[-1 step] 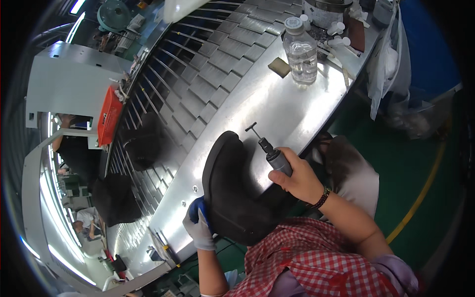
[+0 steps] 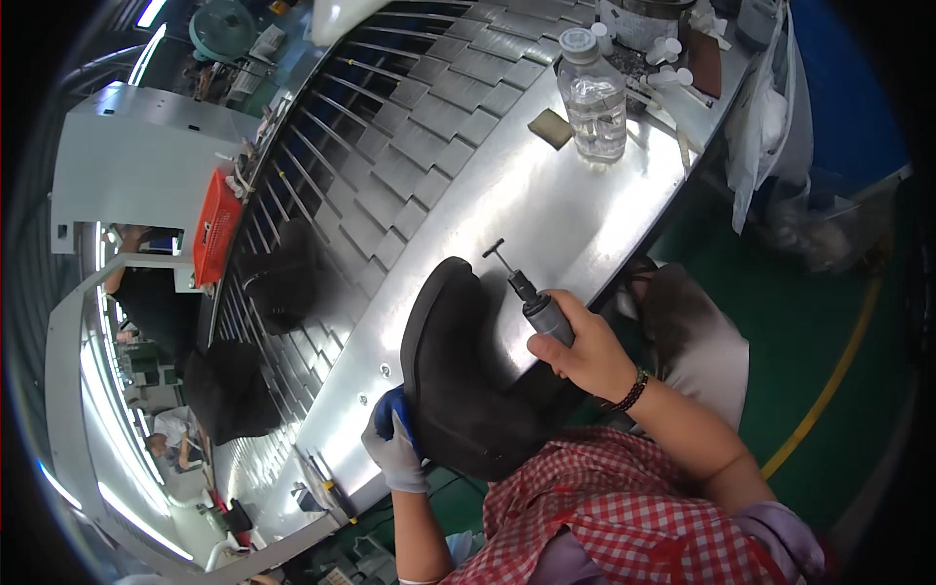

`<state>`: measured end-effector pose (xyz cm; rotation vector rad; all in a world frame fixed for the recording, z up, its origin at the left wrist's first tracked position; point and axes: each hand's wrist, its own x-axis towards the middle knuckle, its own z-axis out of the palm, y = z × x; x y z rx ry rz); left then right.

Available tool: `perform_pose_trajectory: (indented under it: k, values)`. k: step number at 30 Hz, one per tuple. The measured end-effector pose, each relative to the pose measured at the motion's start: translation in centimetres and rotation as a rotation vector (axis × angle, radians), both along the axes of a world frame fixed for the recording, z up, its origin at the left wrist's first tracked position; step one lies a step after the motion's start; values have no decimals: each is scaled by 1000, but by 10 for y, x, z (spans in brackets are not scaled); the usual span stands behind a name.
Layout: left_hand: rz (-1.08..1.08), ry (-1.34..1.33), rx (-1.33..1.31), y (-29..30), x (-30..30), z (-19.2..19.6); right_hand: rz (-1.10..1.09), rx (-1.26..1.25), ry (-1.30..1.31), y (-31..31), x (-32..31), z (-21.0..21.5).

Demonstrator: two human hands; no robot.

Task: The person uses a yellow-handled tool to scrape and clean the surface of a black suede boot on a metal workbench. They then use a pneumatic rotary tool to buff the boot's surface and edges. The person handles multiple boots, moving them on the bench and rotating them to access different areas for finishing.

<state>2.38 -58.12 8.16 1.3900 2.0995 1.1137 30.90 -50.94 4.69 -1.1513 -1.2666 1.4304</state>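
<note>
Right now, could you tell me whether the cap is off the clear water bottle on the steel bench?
No, the clear water bottle stands upright on the steel bench with its cap on.

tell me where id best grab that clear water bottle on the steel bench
Take the water bottle around its straight middle, below the white cap, coming from the open bench side nearest the person. It stands upright, and clutter crowds the far side, so a sideways wrap of the hand looks easiest.
</note>
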Motion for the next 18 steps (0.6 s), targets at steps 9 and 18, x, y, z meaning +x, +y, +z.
perform_pose_trajectory:
  k: [9,18]
  values:
    - [54,-40,-15,1,3,1,56,-56,29,3,-9,0]
    - [33,-62,5,1,0,3,-2,95,-64,5,-22,-2]
